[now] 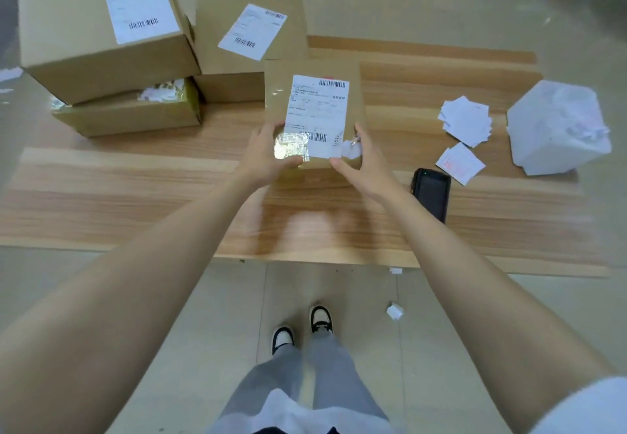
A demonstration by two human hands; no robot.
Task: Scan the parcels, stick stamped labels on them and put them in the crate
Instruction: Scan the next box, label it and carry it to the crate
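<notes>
Squarely over the middle of the wood-grain table (152,196), a small cardboard parcel (275,94) is held between both hands. Its long axis runs away from the person, and the white shipping label (317,111) lies lengthwise on top, its print upright toward them. The left hand (268,151) grips the near left corner, thumb over a shiny patch of tape (291,148). The right hand (364,165) clasps the near right corner, thumb along the front edge and fingers up the side.

The board is matte brown and square-edged. Three more cartons sit far left: a large one (68,43) stacked on a flat one (129,117), and a third (210,43) beside them. One black scanner (431,192) lies flat to the right. Beyond it are a loose pile of white labels (466,121), a single red-stamped label (459,163) and a white plastic-wrapped bin (556,128).
</notes>
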